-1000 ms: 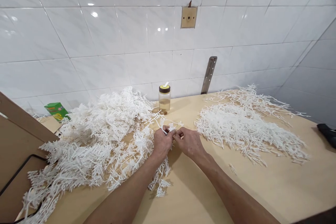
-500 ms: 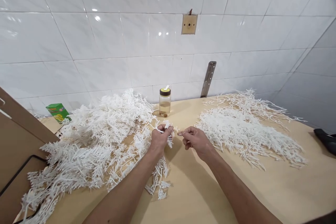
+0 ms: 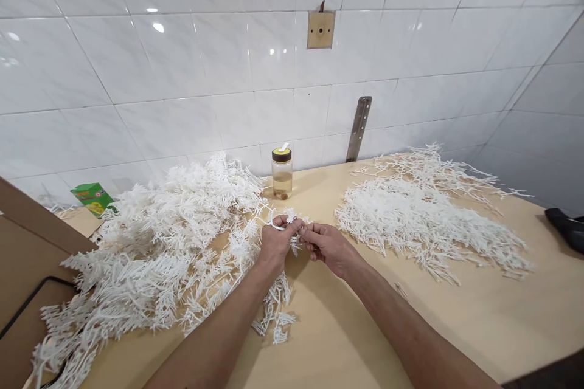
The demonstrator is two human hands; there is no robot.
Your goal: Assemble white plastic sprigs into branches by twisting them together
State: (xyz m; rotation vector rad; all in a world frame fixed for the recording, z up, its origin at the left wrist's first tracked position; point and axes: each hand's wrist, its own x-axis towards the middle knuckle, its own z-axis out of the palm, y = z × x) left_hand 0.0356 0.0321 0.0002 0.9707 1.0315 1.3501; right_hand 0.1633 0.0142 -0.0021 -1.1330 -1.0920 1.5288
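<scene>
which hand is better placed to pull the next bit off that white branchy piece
Likely the right hand: its fingertips pinch at the white branchy piece, while the left hand grips it.

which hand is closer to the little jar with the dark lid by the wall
Left. The left hand lies almost straight in front of the jar, gripping a white plastic sprig; the right hand sits further off to the jar's right.
</scene>
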